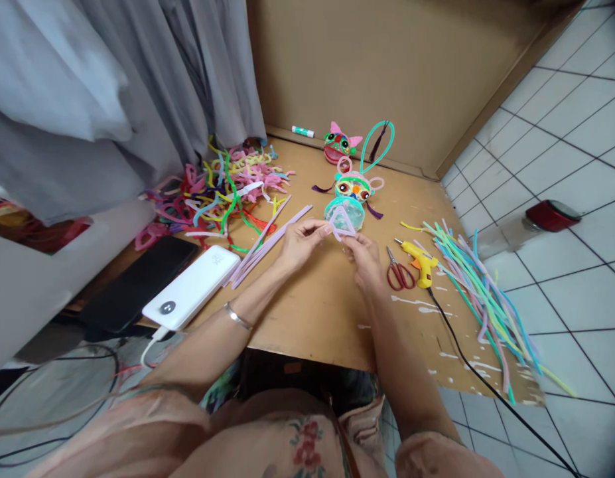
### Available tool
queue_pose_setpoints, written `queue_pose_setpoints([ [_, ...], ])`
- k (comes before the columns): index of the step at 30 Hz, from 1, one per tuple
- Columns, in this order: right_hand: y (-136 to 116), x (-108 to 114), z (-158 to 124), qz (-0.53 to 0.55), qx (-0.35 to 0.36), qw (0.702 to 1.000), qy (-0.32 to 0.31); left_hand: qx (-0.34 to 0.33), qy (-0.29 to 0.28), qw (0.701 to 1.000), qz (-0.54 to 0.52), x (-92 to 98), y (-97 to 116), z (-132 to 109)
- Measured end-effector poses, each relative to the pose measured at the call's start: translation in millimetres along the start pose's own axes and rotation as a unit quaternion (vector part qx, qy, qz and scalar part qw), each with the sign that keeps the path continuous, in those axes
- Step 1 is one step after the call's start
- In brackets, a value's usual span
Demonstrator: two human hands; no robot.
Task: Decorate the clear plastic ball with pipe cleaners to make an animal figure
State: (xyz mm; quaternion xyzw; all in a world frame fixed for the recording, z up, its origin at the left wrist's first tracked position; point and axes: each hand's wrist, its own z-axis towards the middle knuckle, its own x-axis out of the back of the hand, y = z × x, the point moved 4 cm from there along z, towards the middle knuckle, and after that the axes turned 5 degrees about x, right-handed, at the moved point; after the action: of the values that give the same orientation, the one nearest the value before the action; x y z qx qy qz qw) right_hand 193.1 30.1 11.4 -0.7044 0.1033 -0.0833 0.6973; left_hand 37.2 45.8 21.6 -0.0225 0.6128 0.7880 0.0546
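My left hand (300, 244) and my right hand (365, 257) pinch the two ends of a lilac pipe cleaner (341, 222) bent into a pointed loop. They hold it just in front of a small pipe-cleaner figure (353, 194) with big eyes and a teal looped ear, standing on the cardboard sheet (312, 312). Both hands are closed on the lilac stem. A few straight lilac pipe cleaners (267, 249) lie left of my left hand.
Red scissors (399, 273) and a yellow glue gun (420, 262) with a black cord lie right of my hands, beside a spread of coloured pipe cleaners (481, 292). A tangled pile of pipe cleaners (222, 192), a white power bank (190, 289), a black phone (138, 282), a second figure (340, 143) and a glue stick (303, 131) are also here.
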Motion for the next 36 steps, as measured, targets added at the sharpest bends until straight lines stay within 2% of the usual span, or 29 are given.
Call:
queue_pose_setpoints([
  [2,-9,4,-1,-0.057,0.120,0.990,0.040,0.000,0.018,1.000,-0.005,3.2,0,2],
  [3,-13,3,-2,-0.070,0.161,0.984,0.038,0.001,0.026,1.000,-0.005,4.4,-1,3],
  [5,-18,-4,-6,-0.058,0.197,0.979,-0.014,0.004,0.032,0.999,-0.004,5.4,-2,4],
  [7,-19,-14,-11,-0.013,0.188,0.979,-0.081,0.004,0.028,1.000,-0.008,4.8,-2,3],
  [9,-17,-22,-15,0.027,0.160,0.980,-0.114,0.003,0.021,1.000,-0.013,3.3,-1,2],
  [14,-8,-24,-13,0.079,0.106,0.987,-0.088,0.008,0.009,1.000,-0.007,-0.8,-3,-1],
  [20,-5,-21,-10,0.122,0.092,0.986,-0.066,0.052,-0.069,0.996,-0.023,-7.8,-9,-2],
  [30,1,-23,-11,0.103,0.082,0.988,-0.076,0.003,-0.025,1.000,-0.013,-4.5,1,-3],
  [36,-7,-23,-15,0.090,0.119,0.987,-0.056,0.020,-0.045,0.997,-0.053,-6.7,1,-4],
])
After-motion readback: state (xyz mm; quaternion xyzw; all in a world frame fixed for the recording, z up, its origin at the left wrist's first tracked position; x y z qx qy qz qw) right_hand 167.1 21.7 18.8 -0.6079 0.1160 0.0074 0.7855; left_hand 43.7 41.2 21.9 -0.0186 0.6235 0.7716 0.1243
